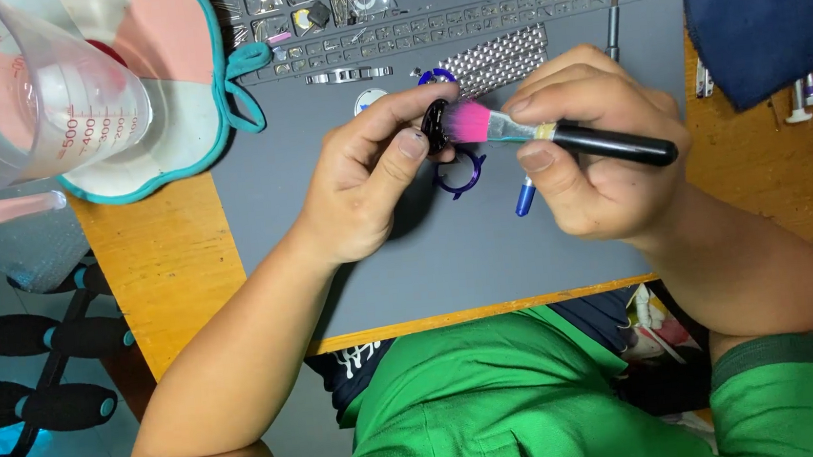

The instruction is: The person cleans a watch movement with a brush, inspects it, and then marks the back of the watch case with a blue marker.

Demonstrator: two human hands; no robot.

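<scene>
My left hand (368, 178) pinches a small black round part (436, 124) between thumb and fingers above the grey work mat (330, 255). My right hand (595, 143) grips a black-handled brush (605, 142) whose pink bristles (469, 121) touch that black part. Just below the part lies a blue ring-shaped holder (461, 177) on the mat. A blue pen-like tool (524, 197) pokes out under my right hand.
A clear measuring jug (22, 91) stands on a pink and teal pad (189, 91) at the far left. A metal watch bracelet (495, 59), small parts and a screwdriver (613, 29) lie along the mat's back. A dark blue cloth (769, 1) sits at the right.
</scene>
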